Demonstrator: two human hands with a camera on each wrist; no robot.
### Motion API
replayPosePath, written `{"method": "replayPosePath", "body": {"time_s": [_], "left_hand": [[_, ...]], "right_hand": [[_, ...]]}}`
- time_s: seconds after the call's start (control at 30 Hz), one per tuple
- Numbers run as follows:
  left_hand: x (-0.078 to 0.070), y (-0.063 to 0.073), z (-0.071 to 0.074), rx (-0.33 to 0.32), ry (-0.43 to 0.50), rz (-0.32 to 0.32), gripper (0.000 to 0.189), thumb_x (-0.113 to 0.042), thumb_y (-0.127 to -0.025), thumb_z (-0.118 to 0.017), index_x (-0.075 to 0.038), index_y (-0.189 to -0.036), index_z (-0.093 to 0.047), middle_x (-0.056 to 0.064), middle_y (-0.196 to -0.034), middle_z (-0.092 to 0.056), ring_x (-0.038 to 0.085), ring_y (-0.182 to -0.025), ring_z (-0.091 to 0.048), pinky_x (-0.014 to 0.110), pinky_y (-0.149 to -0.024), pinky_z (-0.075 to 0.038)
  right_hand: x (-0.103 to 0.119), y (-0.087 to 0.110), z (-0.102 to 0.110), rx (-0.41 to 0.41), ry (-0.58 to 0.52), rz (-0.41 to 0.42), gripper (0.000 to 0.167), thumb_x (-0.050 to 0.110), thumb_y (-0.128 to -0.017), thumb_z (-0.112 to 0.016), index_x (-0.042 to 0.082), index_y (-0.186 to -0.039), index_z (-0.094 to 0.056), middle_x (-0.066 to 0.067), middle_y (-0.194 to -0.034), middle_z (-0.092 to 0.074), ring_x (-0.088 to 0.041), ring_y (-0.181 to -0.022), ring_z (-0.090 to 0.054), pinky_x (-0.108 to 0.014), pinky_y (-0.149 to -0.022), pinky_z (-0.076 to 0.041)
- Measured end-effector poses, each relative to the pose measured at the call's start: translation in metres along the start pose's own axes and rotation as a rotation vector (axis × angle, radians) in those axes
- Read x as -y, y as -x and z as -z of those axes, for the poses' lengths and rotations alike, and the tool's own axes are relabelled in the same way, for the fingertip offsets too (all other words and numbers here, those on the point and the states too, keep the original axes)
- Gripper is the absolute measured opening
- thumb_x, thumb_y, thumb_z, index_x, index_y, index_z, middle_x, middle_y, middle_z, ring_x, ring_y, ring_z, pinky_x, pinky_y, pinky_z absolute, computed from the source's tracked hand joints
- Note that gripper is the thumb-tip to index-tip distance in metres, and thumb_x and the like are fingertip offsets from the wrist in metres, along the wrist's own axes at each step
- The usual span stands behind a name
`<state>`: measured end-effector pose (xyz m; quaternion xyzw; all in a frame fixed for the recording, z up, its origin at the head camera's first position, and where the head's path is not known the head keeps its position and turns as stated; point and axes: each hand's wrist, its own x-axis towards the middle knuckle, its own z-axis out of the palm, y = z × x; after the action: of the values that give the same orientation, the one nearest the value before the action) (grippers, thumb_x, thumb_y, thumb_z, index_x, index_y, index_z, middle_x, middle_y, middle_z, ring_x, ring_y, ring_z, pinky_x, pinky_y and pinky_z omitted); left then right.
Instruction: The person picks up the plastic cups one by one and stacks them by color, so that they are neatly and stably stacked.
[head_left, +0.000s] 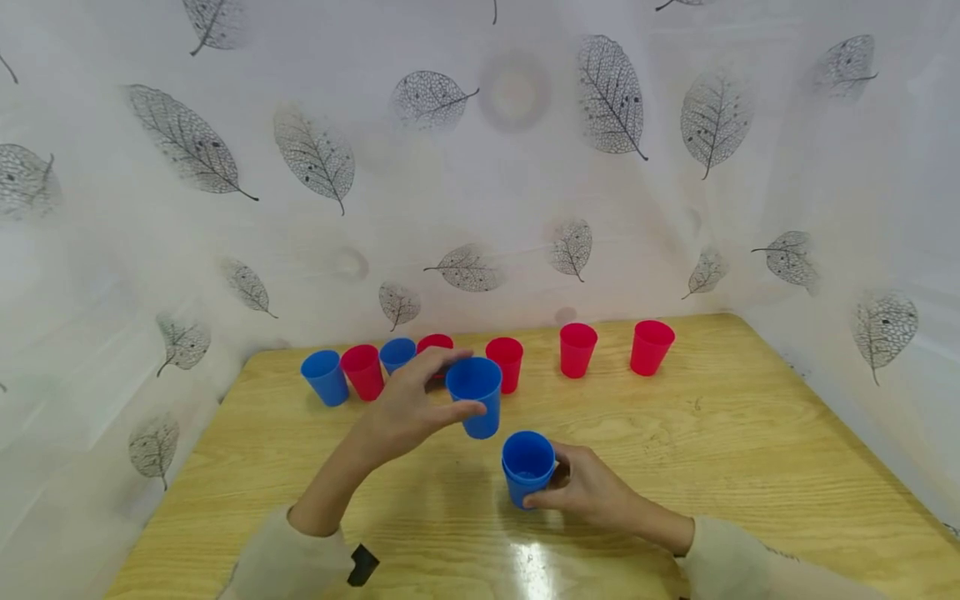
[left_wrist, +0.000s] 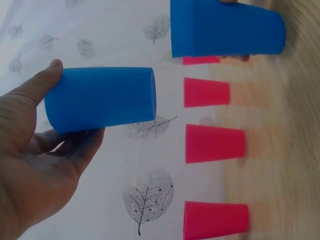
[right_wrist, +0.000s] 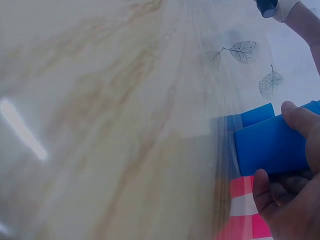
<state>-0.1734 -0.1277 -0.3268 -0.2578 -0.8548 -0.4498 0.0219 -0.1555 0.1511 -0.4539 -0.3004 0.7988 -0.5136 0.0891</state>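
Note:
Raised above the table, a blue cup [head_left: 474, 400] is held between the thumb and fingers of my left hand [head_left: 408, 408]. In the left wrist view that blue cup [left_wrist: 102, 97] hangs apart from the other blue cups. Lower and to the right, my right hand [head_left: 592, 492] grips nested blue cups [head_left: 528, 471] around the side, two rims showing. Those cups are upright; whether their base touches the table I cannot tell. Behind the left hand, a red cup [head_left: 435, 342] is partly hidden.
Along the table's [head_left: 750, 433] back stand a blue cup [head_left: 326, 379], a red cup [head_left: 363, 373], another blue cup [head_left: 396, 353], and red cups [head_left: 506, 367], [head_left: 577, 352] and a red cup [head_left: 651, 348] at right. A leaf-patterned white sheet [head_left: 480, 183] hangs behind.

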Motion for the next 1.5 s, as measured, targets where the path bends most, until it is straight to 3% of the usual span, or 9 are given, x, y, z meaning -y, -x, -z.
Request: {"method": "replayPosePath", "body": {"time_s": [0.13,0.43,0.73,0.9,1.5], "left_hand": [[-0.005,0.000,-0.003,0.020,0.053,0.000,0.071,-0.025,-0.087,-0.085,-0.003,-0.147,-0.053,0.008,-0.144,-0.057,0.028,-0.130,-0.058,0.045,-0.106,-0.051],[-0.016,-0.001,-0.019,0.040,0.070,-0.047,0.071,-0.025,-0.086,-0.086,-0.005,-0.146,-0.054,0.006,-0.142,-0.058,0.025,-0.127,-0.061,0.039,-0.103,-0.053],[-0.022,0.000,-0.039,0.100,0.096,-0.087,0.071,-0.020,-0.086,-0.087,-0.007,-0.147,-0.054,0.006,-0.141,-0.058,0.024,-0.126,-0.061,0.034,-0.101,-0.054],[-0.022,0.002,-0.045,0.107,0.107,-0.109,0.070,-0.019,-0.085,-0.087,-0.005,-0.146,-0.055,0.006,-0.137,-0.060,0.023,-0.124,-0.061,0.031,-0.101,-0.054],[-0.011,0.006,-0.056,0.145,0.129,-0.066,0.071,-0.017,-0.086,-0.086,-0.004,-0.147,-0.053,0.005,-0.133,-0.059,0.022,-0.124,-0.061,0.029,-0.103,-0.052]], "right_hand": [[0.001,0.000,0.000,0.007,-0.002,-0.006,0.053,0.020,-0.086,-0.087,-0.001,-0.130,-0.064,-0.009,-0.117,-0.073,-0.011,-0.096,-0.068,-0.031,-0.080,-0.061],[0.003,-0.001,0.002,0.036,-0.001,-0.068,0.060,0.023,-0.088,-0.086,-0.001,-0.137,-0.059,-0.011,-0.123,-0.071,-0.017,-0.100,-0.068,-0.029,-0.083,-0.059],[0.002,-0.001,0.001,0.024,-0.008,-0.036,0.059,0.021,-0.088,-0.085,-0.002,-0.136,-0.059,-0.013,-0.121,-0.072,-0.015,-0.098,-0.068,-0.031,-0.082,-0.060],[0.003,0.000,0.001,0.025,-0.017,-0.035,0.061,0.020,-0.088,-0.085,-0.003,-0.137,-0.058,-0.014,-0.124,-0.071,-0.015,-0.101,-0.069,-0.031,-0.083,-0.060],[0.002,0.000,0.000,0.010,-0.025,-0.037,0.064,0.021,-0.087,-0.086,-0.002,-0.139,-0.057,-0.014,-0.129,-0.068,-0.021,-0.109,-0.068,-0.027,-0.090,-0.057]]}}
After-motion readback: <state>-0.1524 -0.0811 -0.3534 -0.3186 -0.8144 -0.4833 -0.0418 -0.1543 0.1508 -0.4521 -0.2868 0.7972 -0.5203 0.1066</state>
